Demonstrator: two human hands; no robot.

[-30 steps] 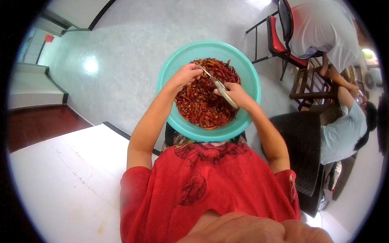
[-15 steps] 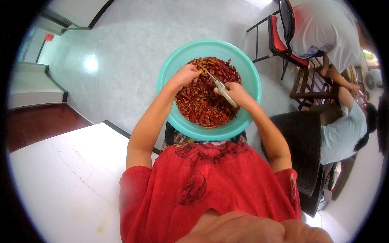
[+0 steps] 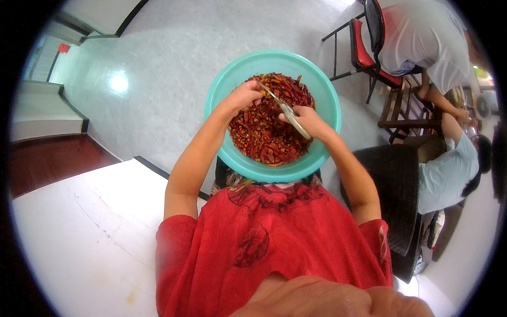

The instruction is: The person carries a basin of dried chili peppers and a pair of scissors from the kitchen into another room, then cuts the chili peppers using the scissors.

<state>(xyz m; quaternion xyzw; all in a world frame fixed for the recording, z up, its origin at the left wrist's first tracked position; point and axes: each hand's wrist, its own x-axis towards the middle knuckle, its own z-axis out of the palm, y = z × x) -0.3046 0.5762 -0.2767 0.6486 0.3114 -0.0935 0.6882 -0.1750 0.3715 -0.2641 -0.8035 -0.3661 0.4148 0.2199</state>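
A round turquoise basin [image 3: 328,100] rests at my lap, holding a heap of dried red chilies [image 3: 272,142], many cut into small pieces. My right hand [image 3: 307,122] grips a pair of scissors [image 3: 288,112] with pale handles, above the right part of the heap. The blades point up and left, their tips beside my left hand [image 3: 245,96]. That hand is closed in a pinch over the upper left of the heap, on what looks like a dried chili, mostly covered by the fingers.
A white surface [image 3: 90,238] lies to my left. On the right, a person in a white shirt [image 3: 422,42] sits on a red and black chair [image 3: 362,47]. Another person in a light blue shirt [image 3: 449,174] sits on a dark woven chair [image 3: 388,195]. Grey floor [image 3: 158,68] stretches ahead.
My left hand has shifted very slightly upward and right, its fingers now nearer the scissor blades. The right hand and scissors stay almost in the same place.
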